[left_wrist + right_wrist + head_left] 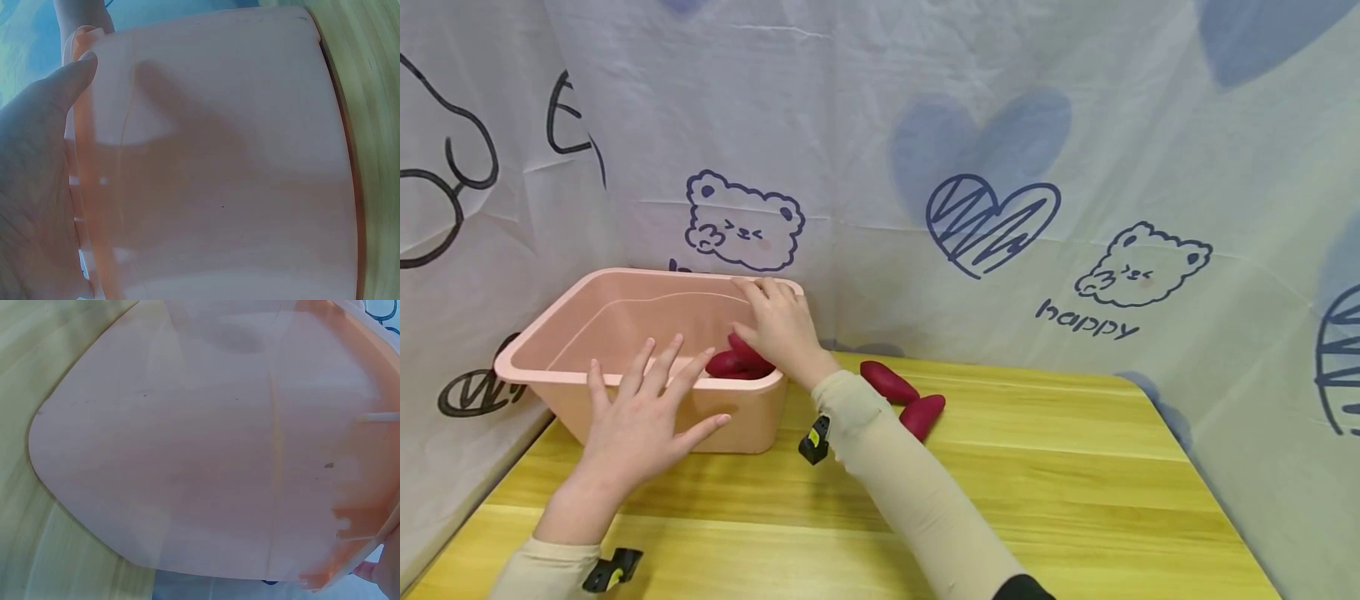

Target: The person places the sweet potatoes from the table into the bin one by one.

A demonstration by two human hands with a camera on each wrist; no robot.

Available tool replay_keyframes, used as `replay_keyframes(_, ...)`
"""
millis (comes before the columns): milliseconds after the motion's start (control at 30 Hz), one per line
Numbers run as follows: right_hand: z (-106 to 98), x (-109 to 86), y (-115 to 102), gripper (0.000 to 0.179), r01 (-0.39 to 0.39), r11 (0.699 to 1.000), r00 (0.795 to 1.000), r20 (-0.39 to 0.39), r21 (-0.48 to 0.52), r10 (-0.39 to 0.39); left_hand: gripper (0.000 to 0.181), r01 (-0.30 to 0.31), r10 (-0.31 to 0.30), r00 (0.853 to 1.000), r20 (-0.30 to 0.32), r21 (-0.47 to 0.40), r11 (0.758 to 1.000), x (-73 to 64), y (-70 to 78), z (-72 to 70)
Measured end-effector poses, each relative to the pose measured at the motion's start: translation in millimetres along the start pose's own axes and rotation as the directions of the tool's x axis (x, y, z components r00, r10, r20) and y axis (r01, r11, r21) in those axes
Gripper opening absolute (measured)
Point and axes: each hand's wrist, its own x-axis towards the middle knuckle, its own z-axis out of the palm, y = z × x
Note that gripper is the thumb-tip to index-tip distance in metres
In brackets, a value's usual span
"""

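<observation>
A pink plastic basin (pixel 745 425) stands at the left of the table, with dark red sweet potatoes (pixel 726 364) in its right end. My left hand (pixel 640 425) is at the front rim, fingers spread and straight; in the left wrist view its thumb (pixel 81 69) lies along the rim. Over the right rim near the back corner is my right hand (pixel 782 325), fingers loosely bent above the sweet potatoes, holding none of them. From the right wrist, the basin's outer wall (pixel 175 456) fills most of the view, and a bit of the right hand (pixel 389 569) shows by the rim.
Two more sweet potatoes, one farther back (pixel 889 382) and one nearer (pixel 922 416), lie on the wooden table (pixel 1037 483) right of the basin, behind my right forearm. A printed white curtain (pixel 865 167) hangs close behind the table and along its sides.
</observation>
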Motion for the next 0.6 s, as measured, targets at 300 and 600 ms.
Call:
replay_keyframes(300,-0.6,-0.6,0.1,0.059,-0.016,1.000,1.000,-0.004,-0.007,0.016,0.081,-0.007,0.007,1.000,-0.007,-0.005,1.000,0.2,-0.7,-0.1)
replay_keyframes(600,-0.7,-2.9,0.2,0.057,-0.042,0.999,0.999,-0.026,0.026,0.042,0.082,-0.005,0.005,1.000,-0.001,-0.001,1.000,-0.2,-1.2,0.5)
